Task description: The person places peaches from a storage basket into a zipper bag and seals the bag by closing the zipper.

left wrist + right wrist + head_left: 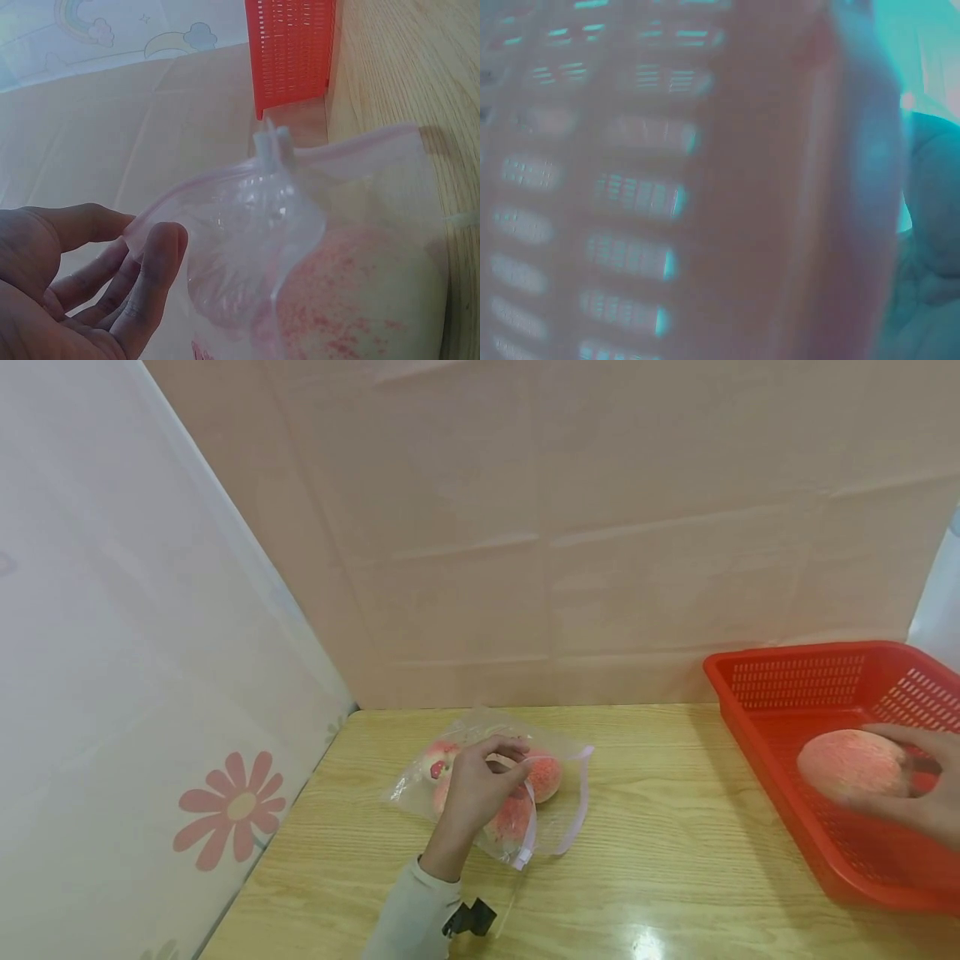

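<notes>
My left hand point(474, 781) pinches the edge of a clear zip bag point(573, 817) with pink trim, which lies on the table. Several pink and cream peaches point(545, 777) are inside it. Thumb and fingers meet at the bag's mouth in the left wrist view, and a peach point(360, 300) shows through the plastic. Over at the right, my right hand point(936, 797) grips another peach point(851, 764) above the floor of a red basket point(772, 802). The basket's slotted wall fills most of the blurred right wrist view and hides that peach.
The wooden table point(637, 802) stretches between the bag and the basket. Behind it hangs a beige sheet point(540, 568), and a white flowered sheet point(150, 652) borders its left side.
</notes>
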A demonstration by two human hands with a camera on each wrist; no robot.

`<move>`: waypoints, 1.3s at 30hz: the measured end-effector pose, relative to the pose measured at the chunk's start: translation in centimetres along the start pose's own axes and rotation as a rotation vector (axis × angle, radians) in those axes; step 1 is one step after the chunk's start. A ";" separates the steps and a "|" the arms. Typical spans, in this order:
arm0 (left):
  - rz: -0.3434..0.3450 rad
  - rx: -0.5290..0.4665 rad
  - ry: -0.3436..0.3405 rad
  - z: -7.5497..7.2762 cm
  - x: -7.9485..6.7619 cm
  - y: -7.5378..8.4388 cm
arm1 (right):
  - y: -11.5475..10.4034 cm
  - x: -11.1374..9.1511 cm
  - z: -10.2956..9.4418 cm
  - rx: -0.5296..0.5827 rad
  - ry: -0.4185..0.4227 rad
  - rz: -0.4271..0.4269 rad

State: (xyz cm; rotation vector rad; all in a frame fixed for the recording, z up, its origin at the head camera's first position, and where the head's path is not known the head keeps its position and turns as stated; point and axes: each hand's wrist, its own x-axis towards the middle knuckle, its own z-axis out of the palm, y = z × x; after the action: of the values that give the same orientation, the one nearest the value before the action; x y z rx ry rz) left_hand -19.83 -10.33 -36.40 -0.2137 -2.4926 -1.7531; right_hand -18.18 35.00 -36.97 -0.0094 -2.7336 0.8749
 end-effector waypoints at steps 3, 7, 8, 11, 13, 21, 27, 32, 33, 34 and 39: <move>0.003 -0.003 -0.001 0.0 -0.1 0.1 | -0.2 0.1 0.1 0.001 -0.004 -0.015; 0.008 -0.002 -0.003 -0.1 -0.1 0.1 | -1.1 0.1 0.4 0.018 -0.019 -0.073; 0.008 0.001 -0.003 -0.1 -0.1 0.1 | -1.3 0.1 0.4 0.023 -0.018 -0.090; 0.010 0.005 -0.002 -0.1 -0.1 0.1 | -1.8 0.0 0.5 0.045 -0.017 -0.122; 0.010 0.004 -0.003 -0.1 -0.1 0.1 | -2.0 0.0 0.5 0.048 -0.024 -0.108; 0.011 0.000 -0.006 -0.1 -0.1 0.2 | -2.5 0.1 0.5 0.018 -0.087 -0.048; 0.009 -0.001 -0.006 -0.1 -0.2 0.4 | -3.8 -0.2 0.6 -0.001 -0.104 -0.038; 0.016 -0.002 -0.009 -0.1 -0.2 0.5 | -4.5 -0.5 0.8 0.002 -0.105 -0.089; 0.017 -0.001 -0.010 -0.1 -0.2 0.4 | -4.6 -0.5 0.9 0.020 -0.103 -0.105; 0.018 0.000 -0.011 -0.1 -0.2 0.4 | -4.7 -0.5 1.0 0.030 -0.099 -0.120; 0.022 0.002 -0.014 -0.1 -0.2 0.3 | -5.7 -0.7 1.5 0.015 -0.098 -0.157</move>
State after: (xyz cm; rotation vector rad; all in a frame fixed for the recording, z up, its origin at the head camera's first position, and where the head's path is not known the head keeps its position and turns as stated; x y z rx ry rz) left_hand -19.59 -10.30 -36.15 -0.2530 -2.4920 -1.7471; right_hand -17.43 29.44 -35.13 0.2540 -2.7717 0.8730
